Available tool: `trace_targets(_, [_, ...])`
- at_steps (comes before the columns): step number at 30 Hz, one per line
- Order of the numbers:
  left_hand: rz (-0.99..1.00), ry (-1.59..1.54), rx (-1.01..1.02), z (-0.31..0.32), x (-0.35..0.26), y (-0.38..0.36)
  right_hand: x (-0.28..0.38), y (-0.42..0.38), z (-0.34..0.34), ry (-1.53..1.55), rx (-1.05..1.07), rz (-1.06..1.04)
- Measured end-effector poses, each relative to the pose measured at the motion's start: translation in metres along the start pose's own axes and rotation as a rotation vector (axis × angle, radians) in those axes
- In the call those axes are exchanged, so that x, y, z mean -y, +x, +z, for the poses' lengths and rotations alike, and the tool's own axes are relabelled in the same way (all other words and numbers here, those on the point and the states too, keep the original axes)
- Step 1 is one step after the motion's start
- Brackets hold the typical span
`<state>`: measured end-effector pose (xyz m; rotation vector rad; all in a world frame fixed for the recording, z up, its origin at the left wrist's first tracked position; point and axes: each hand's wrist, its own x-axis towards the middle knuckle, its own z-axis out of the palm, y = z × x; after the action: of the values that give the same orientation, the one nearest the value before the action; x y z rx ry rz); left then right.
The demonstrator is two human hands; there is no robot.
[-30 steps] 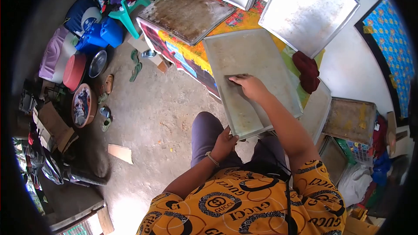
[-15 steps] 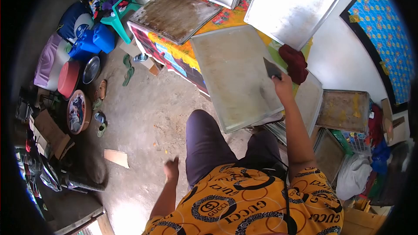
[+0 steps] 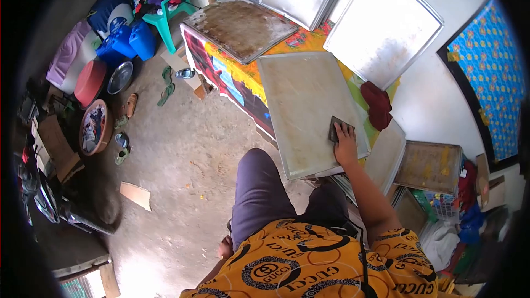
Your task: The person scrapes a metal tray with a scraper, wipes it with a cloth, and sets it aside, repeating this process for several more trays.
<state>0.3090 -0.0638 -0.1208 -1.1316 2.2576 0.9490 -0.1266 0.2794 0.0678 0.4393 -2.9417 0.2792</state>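
Note:
A large metal tray (image 3: 301,99) lies tilted on the cloth-covered table before me, its near corner by my knees. On its right part, my right hand (image 3: 345,142) holds a dark, flat, squarish pad (image 3: 334,128) against the surface, fingers over the pad's edge. Faint brownish and grey smears mark the tray. A dark red cloth (image 3: 377,105) is bunched just past the tray's right edge. My left hand (image 3: 224,247) hangs low beside my left thigh, partly covered by the shirt and leg; its fingers are not clear.
A browned tray (image 3: 240,26) lies on the table's left side, and bright trays (image 3: 383,25) lean against the wall. More trays (image 3: 428,166) are stacked at right. Slippers (image 3: 167,94), a basin of clothes (image 3: 95,127) and a cardboard piece (image 3: 135,195) are on the floor at left.
My right hand has brought the pad down and left, from raised at an angle to flat on the tray. My left hand has drawn back toward my body. The view has shifted slightly.

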Motion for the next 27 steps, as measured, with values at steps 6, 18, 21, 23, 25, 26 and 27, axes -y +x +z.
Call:
trace_targets(6, [-0.063,0.056,-0.042,-0.012,-0.016,-0.008,0.004,0.007,0.004,0.002,-0.003,0.002])
trace_targets(18, [-0.125,0.031,-0.042,-0.024,-0.036,-0.022,0.011,0.011,-0.005,-0.025,0.08,0.036])
trace_targets(21, [-0.145,-0.033,-0.013,-0.041,-0.053,-0.029,-0.006,0.022,0.005,-0.047,0.084,-0.011])
trace_targets(23, [-0.15,-0.03,0.065,-0.051,-0.054,-0.033,-0.008,0.022,0.005,-0.044,0.074,-0.041])
trace_targets(25, [-0.163,-0.036,0.095,-0.052,-0.048,-0.03,-0.007,0.022,0.005,-0.043,0.072,-0.046])
trace_targets(26, [-0.163,-0.045,0.113,-0.048,-0.045,-0.028,-0.007,0.022,0.005,-0.033,0.078,-0.041])
trace_targets(27, [-0.166,-0.028,0.162,-0.047,-0.042,-0.025,-0.005,0.022,0.005,-0.024,0.08,-0.038])
